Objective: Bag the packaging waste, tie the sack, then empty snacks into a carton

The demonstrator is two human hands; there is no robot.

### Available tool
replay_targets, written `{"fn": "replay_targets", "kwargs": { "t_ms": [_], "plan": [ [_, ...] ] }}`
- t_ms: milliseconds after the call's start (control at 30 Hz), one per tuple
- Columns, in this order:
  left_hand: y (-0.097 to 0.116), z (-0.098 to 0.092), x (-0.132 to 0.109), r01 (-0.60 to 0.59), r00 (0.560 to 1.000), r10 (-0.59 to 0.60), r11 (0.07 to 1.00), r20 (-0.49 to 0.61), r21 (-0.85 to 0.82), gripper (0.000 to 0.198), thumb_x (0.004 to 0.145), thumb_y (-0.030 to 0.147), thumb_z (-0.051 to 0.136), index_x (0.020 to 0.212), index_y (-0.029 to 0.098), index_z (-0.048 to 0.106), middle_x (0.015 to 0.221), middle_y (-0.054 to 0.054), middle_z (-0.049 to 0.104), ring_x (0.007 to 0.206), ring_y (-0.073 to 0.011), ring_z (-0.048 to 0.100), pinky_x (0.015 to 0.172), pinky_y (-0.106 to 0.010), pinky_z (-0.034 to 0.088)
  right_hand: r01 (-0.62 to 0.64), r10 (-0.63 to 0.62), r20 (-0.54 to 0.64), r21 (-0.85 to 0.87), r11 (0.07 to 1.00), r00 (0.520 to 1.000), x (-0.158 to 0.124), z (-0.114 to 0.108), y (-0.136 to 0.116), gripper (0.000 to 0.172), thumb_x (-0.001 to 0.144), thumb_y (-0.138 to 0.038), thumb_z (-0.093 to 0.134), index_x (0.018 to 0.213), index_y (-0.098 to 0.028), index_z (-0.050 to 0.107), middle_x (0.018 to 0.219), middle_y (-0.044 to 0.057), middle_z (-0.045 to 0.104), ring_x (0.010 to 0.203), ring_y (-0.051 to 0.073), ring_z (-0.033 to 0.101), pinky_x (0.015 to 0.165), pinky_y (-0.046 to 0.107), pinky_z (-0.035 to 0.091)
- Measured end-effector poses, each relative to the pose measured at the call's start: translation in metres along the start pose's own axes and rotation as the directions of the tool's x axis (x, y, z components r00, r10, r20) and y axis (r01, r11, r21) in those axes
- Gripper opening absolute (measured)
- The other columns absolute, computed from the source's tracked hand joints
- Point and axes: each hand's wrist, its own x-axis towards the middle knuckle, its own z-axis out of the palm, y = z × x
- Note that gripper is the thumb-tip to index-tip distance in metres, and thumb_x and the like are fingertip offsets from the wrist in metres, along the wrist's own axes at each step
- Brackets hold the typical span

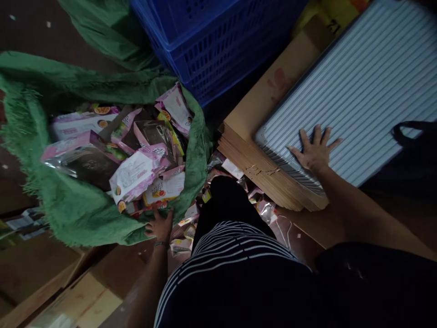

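My right hand (314,152) lies flat with spread fingers on a silver ribbed suitcase (358,86), which rests on a stack of flattened cardboard (259,168). On the left, a wide-mouthed green woven sack (85,218) with a frayed edge is full of printed pouches (134,173), pink, white and yellow with fruit pictures. At the sack's near rim is my left hand (160,226), fingers apart and seemingly touching the cloth. I see nothing held in either hand.
A blue plastic crate (221,50) stands behind the sack. Loose packets (182,243) litter the floor around my legs. Cardboard boxes (85,296) sit at lower left. More green cloth (109,32) lies at upper left, and something yellow (324,18) is at the back right.
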Motion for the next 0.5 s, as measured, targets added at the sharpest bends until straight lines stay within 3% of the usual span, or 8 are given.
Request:
{"fn": "replay_targets", "kwargs": {
  "t_ms": [233, 500],
  "plan": [
    [-0.005, -0.001, -0.005, -0.038, 0.999, 0.037, 0.999, -0.039, -0.020, 0.088, 0.087, 0.070, 0.045, 0.159, 0.025, 0.023, 0.142, -0.029, 0.045, 0.134, -0.0484, 0.038, 0.105, -0.067, 0.027, 0.003, -0.003, -0.008, 0.009, 1.000, 1.000, 0.002, 0.001, 0.001, 0.084, 0.095, -0.075, 0.017, 0.161, -0.023, 0.018, 0.166, 0.016, -0.003, 0.150, 0.041, -0.013, 0.109, 0.073, -0.009],
    [-0.005, 0.000, 0.002, 0.003, 1.000, -0.003, 1.000, -0.012, -0.030, 0.090, 0.086, 0.071, 0.044, 0.160, 0.026, 0.019, 0.142, -0.030, 0.044, 0.134, -0.0501, 0.037, 0.099, -0.072, 0.029, -0.001, 0.001, -0.045, 0.010, 1.000, 0.999, 0.007, 0.010, 0.003, 0.080, 0.097, -0.073, 0.025, 0.159, -0.024, 0.023, 0.166, 0.017, 0.003, 0.150, 0.041, -0.009, 0.109, 0.074, -0.005]
  ]
}}
